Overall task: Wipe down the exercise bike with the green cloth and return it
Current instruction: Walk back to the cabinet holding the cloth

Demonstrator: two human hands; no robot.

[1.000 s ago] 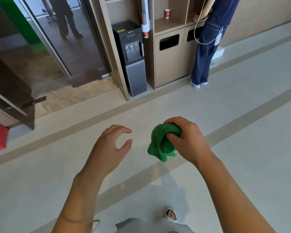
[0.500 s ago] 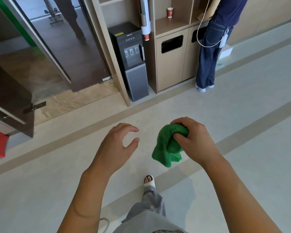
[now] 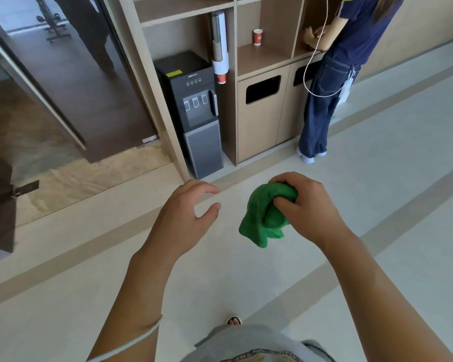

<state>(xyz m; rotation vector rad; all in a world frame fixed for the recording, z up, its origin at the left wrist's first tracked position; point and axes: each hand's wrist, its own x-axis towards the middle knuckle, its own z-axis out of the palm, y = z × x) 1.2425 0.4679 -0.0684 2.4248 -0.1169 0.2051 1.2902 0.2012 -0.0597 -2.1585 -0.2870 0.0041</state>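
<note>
The green cloth (image 3: 262, 218) is bunched up in my right hand (image 3: 306, 205), which grips it at chest height over the pale floor; a corner of it hangs down. To its left, my left hand (image 3: 183, 215) is held out empty with the fingers curled and apart, a short gap from the cloth. No exercise bike can be clearly made out; only a metal stand base (image 3: 54, 30) shows far off behind the glass at the top left.
A black water dispenser (image 3: 194, 111) stands ahead against a wooden shelf unit with bin openings (image 3: 262, 111). A person in dark blue clothes (image 3: 327, 82) stands at the shelf on the right. A glass door (image 3: 63, 82) and a dark door leaf (image 3: 0, 205) are at the left.
I have walked closer to the water dispenser and shelf, which now look larger. Both hands keep the same pose; the cloth stays in my right hand.
</note>
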